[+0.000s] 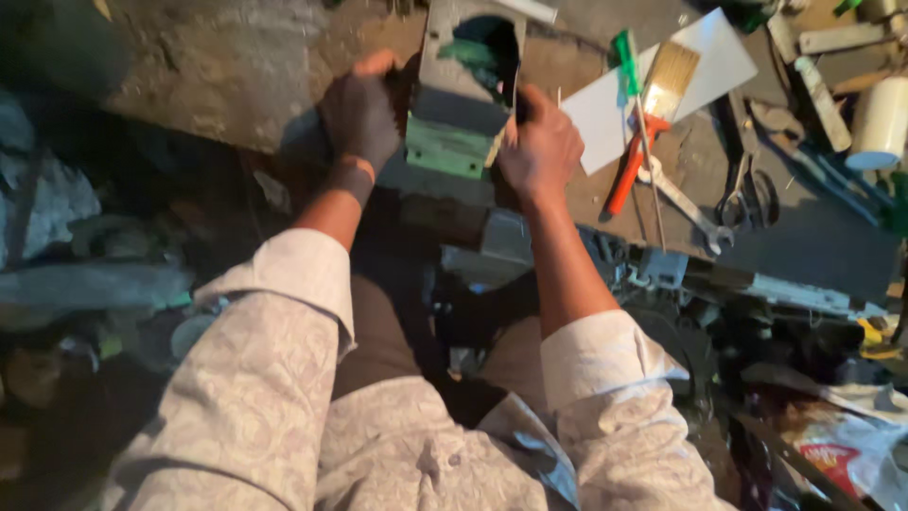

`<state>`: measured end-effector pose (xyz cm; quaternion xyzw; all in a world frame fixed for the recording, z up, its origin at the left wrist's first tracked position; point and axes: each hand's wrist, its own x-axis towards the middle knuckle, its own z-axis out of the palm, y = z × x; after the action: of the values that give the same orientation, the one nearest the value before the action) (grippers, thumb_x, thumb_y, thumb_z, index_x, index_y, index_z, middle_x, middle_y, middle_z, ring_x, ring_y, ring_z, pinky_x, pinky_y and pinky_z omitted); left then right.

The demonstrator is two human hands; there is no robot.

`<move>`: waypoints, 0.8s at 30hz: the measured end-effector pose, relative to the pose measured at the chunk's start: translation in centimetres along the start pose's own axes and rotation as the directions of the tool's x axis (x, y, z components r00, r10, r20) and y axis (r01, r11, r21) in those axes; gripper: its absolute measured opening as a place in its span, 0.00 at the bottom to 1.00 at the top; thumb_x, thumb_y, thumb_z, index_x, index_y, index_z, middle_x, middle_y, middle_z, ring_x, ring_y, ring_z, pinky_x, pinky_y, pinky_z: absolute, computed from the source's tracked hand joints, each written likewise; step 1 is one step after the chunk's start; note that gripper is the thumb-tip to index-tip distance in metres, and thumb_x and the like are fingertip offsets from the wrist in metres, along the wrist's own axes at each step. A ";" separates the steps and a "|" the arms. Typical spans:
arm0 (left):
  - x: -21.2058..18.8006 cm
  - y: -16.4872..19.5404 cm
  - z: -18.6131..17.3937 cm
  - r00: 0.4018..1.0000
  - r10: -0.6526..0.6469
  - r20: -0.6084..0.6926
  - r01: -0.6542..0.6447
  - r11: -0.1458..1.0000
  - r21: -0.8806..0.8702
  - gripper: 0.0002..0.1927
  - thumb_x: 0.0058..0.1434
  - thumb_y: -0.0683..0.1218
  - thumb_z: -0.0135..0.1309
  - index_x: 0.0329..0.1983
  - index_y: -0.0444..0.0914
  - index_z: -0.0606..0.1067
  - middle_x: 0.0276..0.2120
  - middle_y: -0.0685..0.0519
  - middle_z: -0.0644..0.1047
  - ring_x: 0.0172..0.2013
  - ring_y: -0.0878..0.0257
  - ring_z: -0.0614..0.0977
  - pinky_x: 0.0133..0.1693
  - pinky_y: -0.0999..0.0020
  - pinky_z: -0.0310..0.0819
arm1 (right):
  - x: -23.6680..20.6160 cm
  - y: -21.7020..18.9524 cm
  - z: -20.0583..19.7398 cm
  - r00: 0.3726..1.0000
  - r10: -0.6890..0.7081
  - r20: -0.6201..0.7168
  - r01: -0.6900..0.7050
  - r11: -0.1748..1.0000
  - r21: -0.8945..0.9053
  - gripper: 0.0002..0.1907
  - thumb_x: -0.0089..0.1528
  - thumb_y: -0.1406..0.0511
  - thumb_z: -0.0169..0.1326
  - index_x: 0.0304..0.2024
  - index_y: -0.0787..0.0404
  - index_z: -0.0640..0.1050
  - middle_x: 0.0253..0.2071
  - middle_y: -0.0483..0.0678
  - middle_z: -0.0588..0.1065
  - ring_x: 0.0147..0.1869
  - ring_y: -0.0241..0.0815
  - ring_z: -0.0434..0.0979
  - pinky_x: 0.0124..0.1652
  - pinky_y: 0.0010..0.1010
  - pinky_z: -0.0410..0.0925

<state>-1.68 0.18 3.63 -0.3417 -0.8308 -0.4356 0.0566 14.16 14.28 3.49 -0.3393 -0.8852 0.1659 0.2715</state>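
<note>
A grey metal housing (463, 90) with a rounded opening and green-painted patches stands on the floor in front of me. My left hand (361, 115) grips its left side. My right hand (539, 147) grips its right side, with the fingers curled at the edge of the opening. Both forearms reach out from rolled-up pale patterned sleeves. The inside of the opening is dark, with a green part showing.
To the right lie a white sheet (605, 114), a paintbrush with an orange handle (653, 104), a green-handled screwdriver (629, 71), a spanner (686, 203), scissors (747, 194) and a white cylinder (880, 123). Dark machine parts (681, 312) sit by my right knee. Rubble lies left.
</note>
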 end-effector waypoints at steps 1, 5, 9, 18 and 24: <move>0.1 0.1 0.0 1.000 0.005 -0.016 -0.006 0.999 -0.033 0.04 0.57 0.48 0.60 0.34 0.44 0.79 0.32 0.46 0.82 0.37 0.44 0.83 0.35 0.53 0.76 | 0.0 -0.1 -0.1 0.999 -0.027 -0.023 0.028 0.999 0.032 0.13 0.59 0.53 0.61 0.37 0.54 0.79 0.31 0.54 0.78 0.39 0.64 0.78 0.35 0.51 0.67; 0.2 0.1 -0.3 0.999 -0.010 0.053 0.011 1.000 -0.026 0.06 0.54 0.47 0.60 0.34 0.43 0.79 0.31 0.46 0.81 0.35 0.43 0.82 0.33 0.53 0.75 | -0.1 -0.1 -0.1 0.997 0.052 0.051 -0.055 0.997 0.048 0.14 0.56 0.53 0.61 0.36 0.54 0.80 0.29 0.53 0.78 0.37 0.62 0.78 0.35 0.51 0.66; 0.1 0.2 -0.2 0.996 -0.073 0.050 0.072 0.997 0.016 0.05 0.55 0.48 0.61 0.34 0.45 0.79 0.31 0.47 0.81 0.35 0.44 0.83 0.34 0.53 0.75 | -0.2 0.3 0.3 0.999 -0.034 0.005 0.034 0.999 -0.018 0.13 0.59 0.55 0.60 0.39 0.54 0.80 0.34 0.52 0.79 0.42 0.62 0.78 0.37 0.51 0.67; 0.2 0.1 -0.3 0.997 -0.058 0.047 0.056 0.997 0.051 0.07 0.52 0.46 0.60 0.35 0.46 0.80 0.32 0.47 0.82 0.36 0.43 0.82 0.35 0.51 0.75 | -0.2 0.0 -0.1 0.999 -0.049 -0.001 0.049 0.998 0.042 0.16 0.57 0.52 0.62 0.39 0.54 0.80 0.32 0.53 0.79 0.39 0.62 0.78 0.36 0.51 0.67; 0.0 0.2 -0.1 0.999 -0.045 0.020 0.046 0.999 -0.012 0.04 0.61 0.49 0.61 0.36 0.45 0.79 0.33 0.46 0.81 0.38 0.43 0.82 0.36 0.51 0.75 | -0.2 0.2 0.2 0.996 -0.068 -0.058 0.071 0.996 0.045 0.12 0.61 0.55 0.60 0.42 0.52 0.80 0.35 0.53 0.79 0.42 0.63 0.78 0.37 0.51 0.67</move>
<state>-1.59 0.18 3.81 -0.3272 -0.8361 -0.4388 0.0364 14.31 14.26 3.19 -0.3063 -0.8844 0.1675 0.3099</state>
